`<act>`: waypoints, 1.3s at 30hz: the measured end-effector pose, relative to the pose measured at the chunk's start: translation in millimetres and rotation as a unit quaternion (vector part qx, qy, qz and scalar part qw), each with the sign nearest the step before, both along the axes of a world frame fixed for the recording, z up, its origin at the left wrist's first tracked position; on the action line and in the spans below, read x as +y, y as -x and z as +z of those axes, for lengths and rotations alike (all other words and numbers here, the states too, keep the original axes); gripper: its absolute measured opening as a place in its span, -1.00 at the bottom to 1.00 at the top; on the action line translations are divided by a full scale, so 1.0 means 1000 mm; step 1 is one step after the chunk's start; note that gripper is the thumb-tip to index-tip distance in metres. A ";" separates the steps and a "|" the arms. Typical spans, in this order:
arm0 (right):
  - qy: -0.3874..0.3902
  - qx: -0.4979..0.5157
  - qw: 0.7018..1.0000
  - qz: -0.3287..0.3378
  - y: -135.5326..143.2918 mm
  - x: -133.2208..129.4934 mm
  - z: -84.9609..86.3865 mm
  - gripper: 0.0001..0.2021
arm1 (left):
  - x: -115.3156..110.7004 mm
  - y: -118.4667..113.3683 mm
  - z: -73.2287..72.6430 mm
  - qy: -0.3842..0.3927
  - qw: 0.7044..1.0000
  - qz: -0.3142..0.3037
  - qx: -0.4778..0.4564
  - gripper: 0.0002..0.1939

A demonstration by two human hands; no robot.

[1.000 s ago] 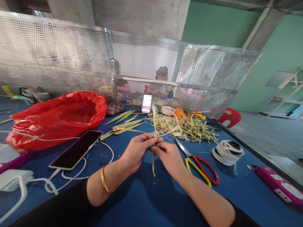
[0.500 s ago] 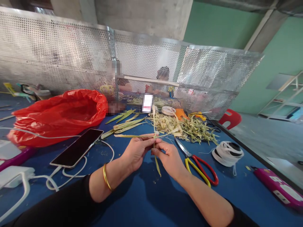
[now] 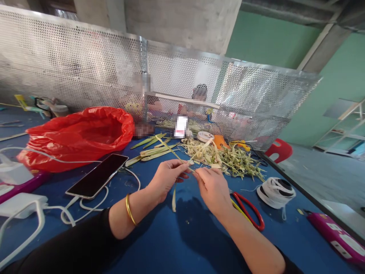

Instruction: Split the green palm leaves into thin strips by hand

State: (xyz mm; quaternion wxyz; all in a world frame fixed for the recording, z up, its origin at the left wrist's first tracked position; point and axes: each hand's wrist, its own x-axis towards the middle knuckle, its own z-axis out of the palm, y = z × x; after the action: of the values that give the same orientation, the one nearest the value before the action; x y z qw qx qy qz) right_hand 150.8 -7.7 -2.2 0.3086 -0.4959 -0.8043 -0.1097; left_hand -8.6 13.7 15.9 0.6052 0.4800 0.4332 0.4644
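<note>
Leaf strip (image 3: 171,149) is up in the air btwn both hands, above the blue counter (image 3: 154,243), w/ one long end angling up and away twd the loose leaves (image 3: 155,153). L hand (image 3: 168,177) has thumb + fingers pinched tight on it, right by a small pale folded bit (image 3: 191,162). R hand (image 3: 212,188) is just beside, fingertips closed on the strip too, so grip's narrow on both sides. Another tail (image 3: 174,199) hangs below L hand; can't tell if it's the same piece.

Step rn looks like folding/knotting the strip at the crossing, imo. Next move prob calls for a firm L pinch so the fold doesn't slip, plus a gentle, even pull w/ R, bc thin leaf could split. Scissors (image 3: 253,207) are by R forearm, blades mostly hidden. Scrap pile (image 3: 205,152) sits beyond the hands, fyi.
</note>
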 end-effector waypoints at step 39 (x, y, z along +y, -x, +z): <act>0.260 0.478 0.838 0.044 -0.002 0.008 0.000 -0.73 | -0.003 -0.002 -0.001 0.001 0.995 -0.075 0.070 -0.82</act>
State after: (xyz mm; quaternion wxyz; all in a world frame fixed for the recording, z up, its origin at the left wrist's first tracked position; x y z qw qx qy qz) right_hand 152.4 0.5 -2.6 0.5190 -0.5127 -0.5763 0.3683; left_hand -6.8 10.3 14.4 0.6073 0.5418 0.4373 0.3826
